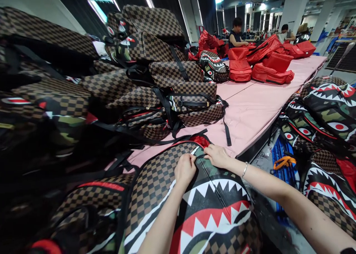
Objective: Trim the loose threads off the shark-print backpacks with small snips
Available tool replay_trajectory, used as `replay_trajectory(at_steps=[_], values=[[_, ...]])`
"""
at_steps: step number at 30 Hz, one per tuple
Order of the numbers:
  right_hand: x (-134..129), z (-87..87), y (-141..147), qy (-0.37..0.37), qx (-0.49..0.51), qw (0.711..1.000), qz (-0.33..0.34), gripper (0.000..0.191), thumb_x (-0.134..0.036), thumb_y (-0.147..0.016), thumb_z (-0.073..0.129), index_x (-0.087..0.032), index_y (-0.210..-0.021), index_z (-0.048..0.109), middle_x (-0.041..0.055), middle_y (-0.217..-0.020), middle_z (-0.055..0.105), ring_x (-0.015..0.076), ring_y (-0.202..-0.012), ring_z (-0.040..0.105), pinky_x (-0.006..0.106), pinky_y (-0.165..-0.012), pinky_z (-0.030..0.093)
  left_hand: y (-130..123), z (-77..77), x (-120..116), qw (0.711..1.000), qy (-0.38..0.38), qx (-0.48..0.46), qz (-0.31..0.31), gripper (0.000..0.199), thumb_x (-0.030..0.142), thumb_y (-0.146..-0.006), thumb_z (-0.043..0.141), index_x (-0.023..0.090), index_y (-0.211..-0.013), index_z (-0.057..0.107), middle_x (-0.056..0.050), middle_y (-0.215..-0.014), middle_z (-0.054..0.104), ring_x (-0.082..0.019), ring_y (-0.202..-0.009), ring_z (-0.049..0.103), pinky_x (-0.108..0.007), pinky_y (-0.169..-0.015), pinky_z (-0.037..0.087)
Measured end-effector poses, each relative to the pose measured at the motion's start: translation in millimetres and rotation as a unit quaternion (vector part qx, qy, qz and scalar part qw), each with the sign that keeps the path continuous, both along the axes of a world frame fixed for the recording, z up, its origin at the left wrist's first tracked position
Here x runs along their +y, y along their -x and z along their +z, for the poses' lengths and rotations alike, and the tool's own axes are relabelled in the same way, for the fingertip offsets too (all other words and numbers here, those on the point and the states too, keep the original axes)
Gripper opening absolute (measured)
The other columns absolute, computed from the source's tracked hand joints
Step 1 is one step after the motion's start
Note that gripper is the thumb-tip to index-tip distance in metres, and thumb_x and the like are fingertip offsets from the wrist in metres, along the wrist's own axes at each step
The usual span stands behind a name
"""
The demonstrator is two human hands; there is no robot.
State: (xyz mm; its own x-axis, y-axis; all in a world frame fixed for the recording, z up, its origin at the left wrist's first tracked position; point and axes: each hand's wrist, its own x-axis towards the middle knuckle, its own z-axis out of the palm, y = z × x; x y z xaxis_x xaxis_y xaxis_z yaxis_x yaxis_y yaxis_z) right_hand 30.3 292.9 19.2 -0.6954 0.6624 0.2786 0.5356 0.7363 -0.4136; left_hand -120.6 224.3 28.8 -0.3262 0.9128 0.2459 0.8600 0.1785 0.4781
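A checkered backpack (164, 172) with a printed shark mouth of white teeth and red lips lies before me at the near edge of the table. Both my hands are on its top end, close to where the red lining shows. My left hand (185, 169) is closed, fingers curled down at a dark seam or zipper edge. Pinched between the fingers of my right hand (217, 156) is the black edge beside the red opening. Exactly which bit of the edge each hand grips is partly hidden by the fingers.
Checkered backpacks are heaped on the left of the pink table (244, 109). Red bags (271, 68) lie farther back, near two people. At right, more shark-print backpacks (328, 109) are piled by a blue crate (285, 172) with an orange strap.
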Motion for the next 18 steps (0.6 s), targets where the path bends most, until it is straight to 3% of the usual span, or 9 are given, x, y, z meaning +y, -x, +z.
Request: replay_trajectory(at_steps=[4,8,10,13,16,18], values=[[-2.0,6.6,-5.6,0.049,0.037,0.998,-0.013,0.010,-0.024,-0.087,0.049,-0.020,-0.091,0.057,0.0033,-0.090,0.057,0.0159,-0.083,0.053,0.025,-0.070,0.040,-4.6,4.8,-0.2,0.998,0.002,-0.061,0.018,0.011,0.025,-0.075,0.040,0.022,-0.064,0.043,-0.006,-0.074,0.056,-0.024,-0.082,0.055,-0.035,-0.073,0.043],[-13.5,3.1,-35.0,0.152,0.192,0.967,-0.072,0.008,-0.023,-0.084,0.051,-0.018,-0.087,0.056,0.0009,-0.090,0.058,0.0144,-0.089,0.053,0.025,-0.079,0.039,-21.6,14.7,-21.0,0.986,0.028,-0.165,-0.001,0.018,0.034,-0.080,0.034,0.021,-0.072,0.044,-0.001,-0.062,0.055,-0.018,-0.064,0.056,-0.030,-0.063,0.046],[-31.2,-3.6,-64.5,0.240,0.279,0.924,-0.103,0.011,-0.027,-0.081,0.053,-0.017,-0.084,0.055,0.0003,-0.087,0.058,0.0138,-0.086,0.054,0.026,-0.079,0.041,-40.5,26.4,-46.9,0.970,0.051,-0.230,-0.049,0.021,0.039,-0.080,0.035,0.021,-0.074,0.045,0.001,-0.058,0.055,-0.015,-0.058,0.056,-0.027,-0.059,0.047],[-76.3,-17.5,-120.9,0.388,0.368,0.835,-0.126,0.020,-0.035,-0.075,0.056,-0.017,-0.084,0.054,-0.0004,-0.079,0.057,0.0121,-0.074,0.055,0.024,-0.070,0.043,-77.5,49.3,-97.9,0.908,0.117,-0.363,-0.172,0.021,0.041,-0.078,0.047,0.021,-0.072,0.050,0.000,-0.061,0.056,-0.014,-0.058,0.055,-0.027,-0.059,0.048],[-134.4,-30.0,-172.8,0.475,0.367,0.775,-0.201,0.030,-0.042,-0.071,0.061,-0.018,-0.087,0.055,-0.0050,-0.063,0.049,0.0070,-0.050,0.043,0.019,-0.048,0.034,-108.8,63.1,-138.6,0.844,0.164,-0.390,-0.329,0.026,0.040,-0.074,0.055,0.022,-0.092,0.058,-0.008,-0.098,0.062,-0.020,-0.087,0.058,-0.032,-0.076,0.050],[-173.2,-33.6,-195.7,0.532,0.354,0.736,-0.224,0.037,-0.049,-0.069,0.061,-0.018,-0.089,0.054,-0.0077,-0.053,0.041,0.0054,-0.040,0.032,0.019,-0.040,0.023,-120.0,61.3,-149.0,0.831,0.182,-0.345,-0.396,0.029,0.038,-0.077,0.053,0.024,-0.102,0.060,-0.009,-0.117,0.056,-0.023,-0.106,0.052,-0.035,-0.090,0.045]])
